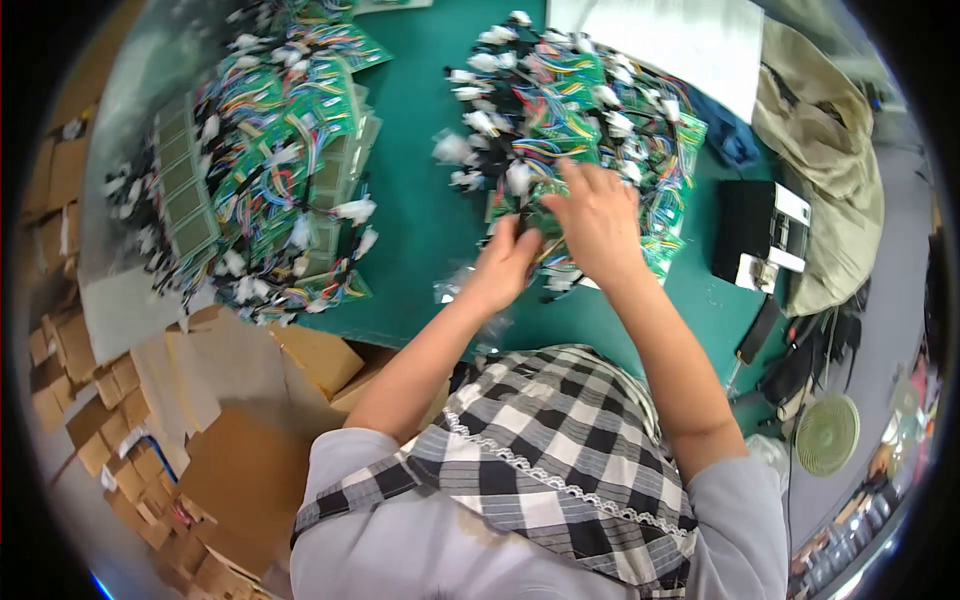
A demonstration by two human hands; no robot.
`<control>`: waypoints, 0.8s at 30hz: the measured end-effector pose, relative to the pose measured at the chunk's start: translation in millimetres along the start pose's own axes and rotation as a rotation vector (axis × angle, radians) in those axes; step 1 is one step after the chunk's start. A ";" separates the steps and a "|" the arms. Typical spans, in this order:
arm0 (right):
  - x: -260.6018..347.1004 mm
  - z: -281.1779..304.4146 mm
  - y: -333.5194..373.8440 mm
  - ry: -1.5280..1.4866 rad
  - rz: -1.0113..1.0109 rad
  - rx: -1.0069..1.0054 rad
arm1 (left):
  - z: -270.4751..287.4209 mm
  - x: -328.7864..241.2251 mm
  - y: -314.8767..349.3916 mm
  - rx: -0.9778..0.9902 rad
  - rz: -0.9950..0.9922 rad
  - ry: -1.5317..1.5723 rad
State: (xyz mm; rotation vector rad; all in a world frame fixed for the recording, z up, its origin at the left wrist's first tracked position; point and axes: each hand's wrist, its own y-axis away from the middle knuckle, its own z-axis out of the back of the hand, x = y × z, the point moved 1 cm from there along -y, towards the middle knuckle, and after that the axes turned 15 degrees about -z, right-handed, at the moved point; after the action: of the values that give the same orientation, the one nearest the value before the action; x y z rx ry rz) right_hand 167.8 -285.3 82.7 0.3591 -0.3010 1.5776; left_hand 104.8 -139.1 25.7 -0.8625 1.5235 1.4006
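A green circuit board [548,192] with coloured wires is between my two hands, at the near side of a heap of similar wired boards [565,80]. My left hand [503,268] pinches its lower left side with thumb and fingers. From the right, my right hand [602,222] grips the same board, fingers over the top and thumb toward the middle. Some blur and the hands themselves hide part of the board. White connectors [518,178] on dark leads lie close to the fingertips.
A second pile of wired boards [275,170] covers the table's left side, beside framed panels [183,185]. Right of the heap stand a black and silver device [762,235] and a beige cloth [825,140]. White sheet [665,45] lies at the back. Cardboard boxes [250,480] are lower left, a green fan [827,433] lower right.
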 end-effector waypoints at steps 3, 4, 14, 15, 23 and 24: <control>-1.4 -29.5 15.4 0.057 0.026 0.020 | 12.4 -1.2 -5.9 0.115 -0.188 -0.544; -16.5 -46.3 20.1 0.150 0.011 0.048 | 20.6 -35.5 5.0 0.128 -0.340 -0.924; -22.9 -53.4 24.9 0.161 0.053 0.056 | 366.2 -146.3 -2.8 -1.140 -0.063 -1.739; -25.6 -51.3 26.4 0.175 0.044 0.045 | 369.4 -141.7 -13.7 -1.009 0.094 -1.754; -38.8 -34.8 41.7 -0.012 0.060 0.060 | 440.7 -158.3 33.8 -0.924 -0.389 -0.718; -45.2 -32.2 43.5 0.001 0.045 0.056 | 427.0 -176.3 43.7 -0.969 -0.491 -0.618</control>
State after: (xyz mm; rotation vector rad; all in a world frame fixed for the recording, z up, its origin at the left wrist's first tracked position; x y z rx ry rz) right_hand 124.0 -315.1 36.1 0.3970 -0.2660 1.6324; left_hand 193.0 277.6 209.8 -1.1021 0.0869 1.7740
